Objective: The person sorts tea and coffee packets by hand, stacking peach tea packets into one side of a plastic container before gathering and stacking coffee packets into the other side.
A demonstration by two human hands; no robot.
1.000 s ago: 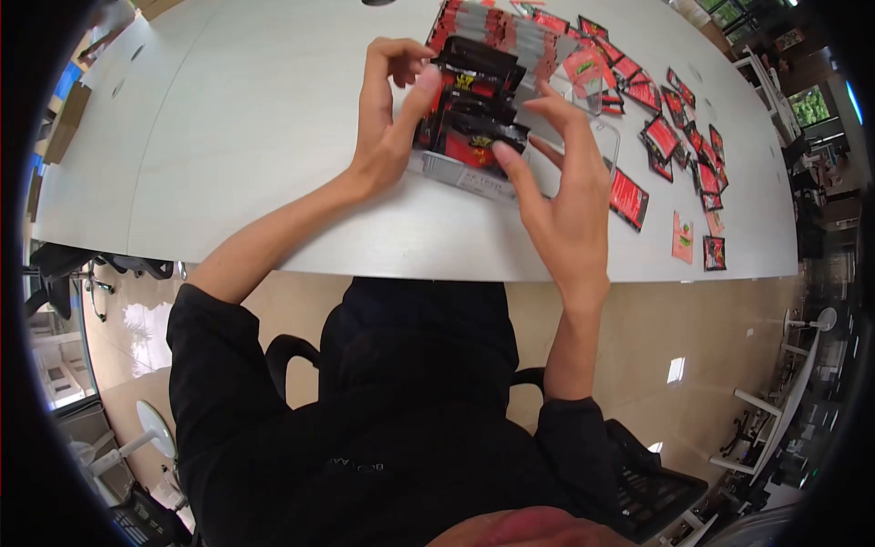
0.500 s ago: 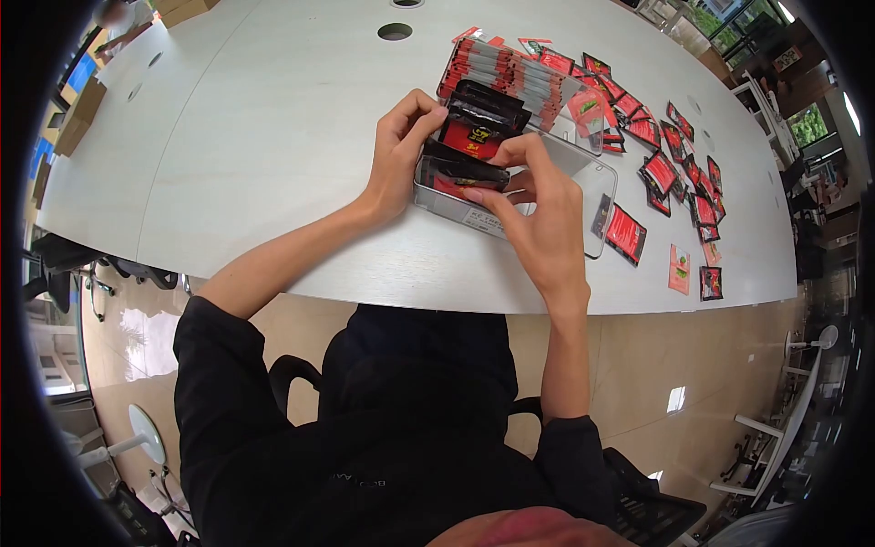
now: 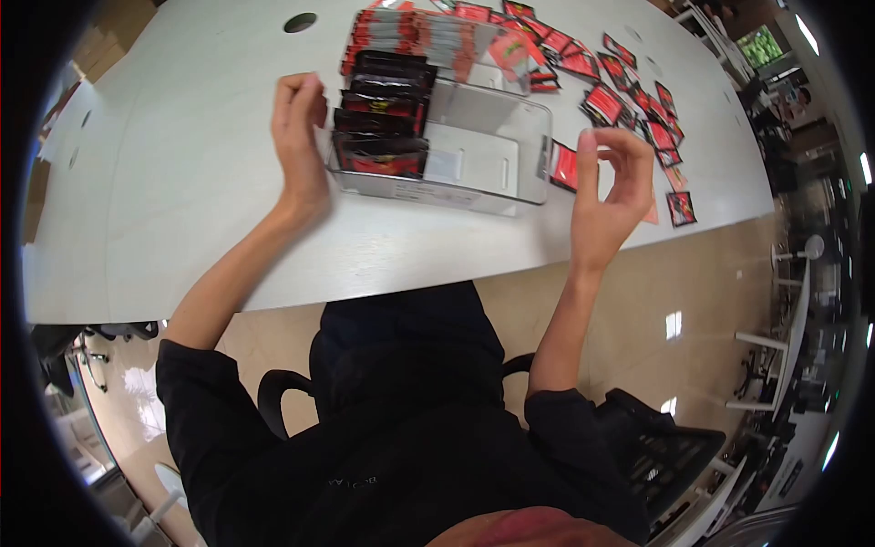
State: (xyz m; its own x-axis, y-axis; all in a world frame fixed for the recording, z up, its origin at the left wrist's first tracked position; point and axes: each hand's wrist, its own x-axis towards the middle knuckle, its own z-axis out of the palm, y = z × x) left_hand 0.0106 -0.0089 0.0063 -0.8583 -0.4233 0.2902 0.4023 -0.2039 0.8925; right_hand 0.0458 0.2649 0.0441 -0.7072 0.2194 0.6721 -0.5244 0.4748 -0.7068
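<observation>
A clear plastic bin (image 3: 492, 169) stands on the white table (image 3: 182, 164). Its left half holds a row of upright black-and-red sachets (image 3: 381, 114); its right half shows bare bottom. My left hand (image 3: 299, 137) hovers just left of the bin, fingers loosely curled, holding nothing. My right hand (image 3: 612, 196) is raised to the right of the bin near the table's front edge, fingers apart and empty.
A second bin packed with red sachets (image 3: 415, 36) stands behind the first. Several loose red-and-black sachets (image 3: 629, 100) lie scattered across the table's right part. A round cable hole (image 3: 299, 22) is at the back. My dark sleeves and an office chair are below.
Both hands have let go of the stack of sachets, which now stands in the bin's left half. The left hand drew back to the left, the right hand to the right.
</observation>
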